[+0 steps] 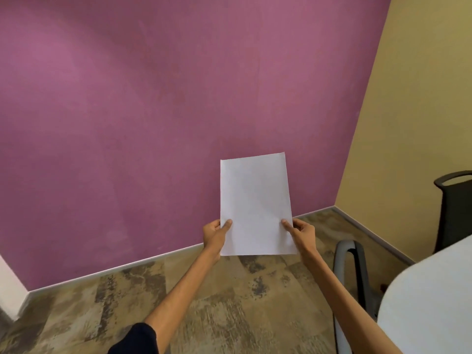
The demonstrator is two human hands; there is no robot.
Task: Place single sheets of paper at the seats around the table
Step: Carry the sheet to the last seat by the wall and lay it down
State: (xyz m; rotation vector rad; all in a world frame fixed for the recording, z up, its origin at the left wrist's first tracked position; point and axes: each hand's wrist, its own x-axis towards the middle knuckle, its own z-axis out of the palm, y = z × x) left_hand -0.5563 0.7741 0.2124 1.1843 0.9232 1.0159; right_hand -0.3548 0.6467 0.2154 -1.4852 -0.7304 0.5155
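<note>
Blank white paper is held upright in front of me, before the purple wall. Whether it is one sheet or a thin stack I cannot tell. My left hand pinches its lower left edge, thumb on the front. My right hand pinches the lower right edge the same way. The rounded corner of the white table shows at the lower right, apart from the paper.
A grey chair armrest stands between my right arm and the table. A black chair back rises by the yellow wall at the right. The purple wall is straight ahead. Mottled brown flooring lies below.
</note>
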